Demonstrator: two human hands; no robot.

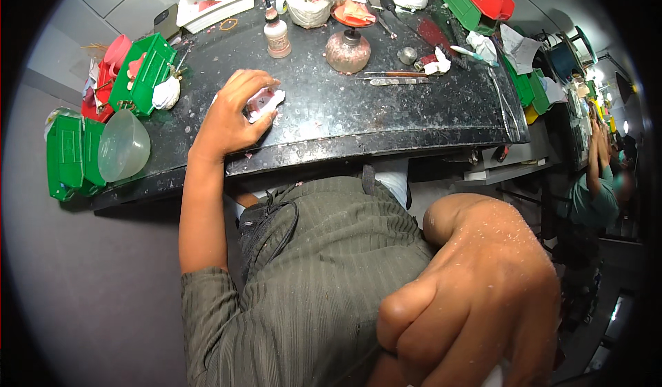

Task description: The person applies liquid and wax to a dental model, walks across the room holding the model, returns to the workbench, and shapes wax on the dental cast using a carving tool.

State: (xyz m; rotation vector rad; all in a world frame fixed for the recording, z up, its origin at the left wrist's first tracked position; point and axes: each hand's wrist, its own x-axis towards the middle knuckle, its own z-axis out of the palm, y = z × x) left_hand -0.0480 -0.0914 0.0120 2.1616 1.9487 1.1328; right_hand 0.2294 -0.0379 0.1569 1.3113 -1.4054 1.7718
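On the black worktop [296,121], near its front edge, my left hand [238,111] curls around a small white block with a pinkish face and a dark mark [262,103]. Thumb and fingers close on its sides, and it seems to rest on the table. My right hand [483,297] is raised very near the camera at the lower right, over my lap. Its back is flecked with pale crumbs, and its fingers bend inward. Their tips are out of sight; a bit of white shows beneath them at the lower edge, too little to name.
Behind my left hand stand a dropper bottle [277,38] and a round glass spirit burner [348,52]. Slim carving tools [400,81] lie to the right. Green bins [146,70] and a translucent bowl [124,145] sit left. A person in green [594,197] works far right.
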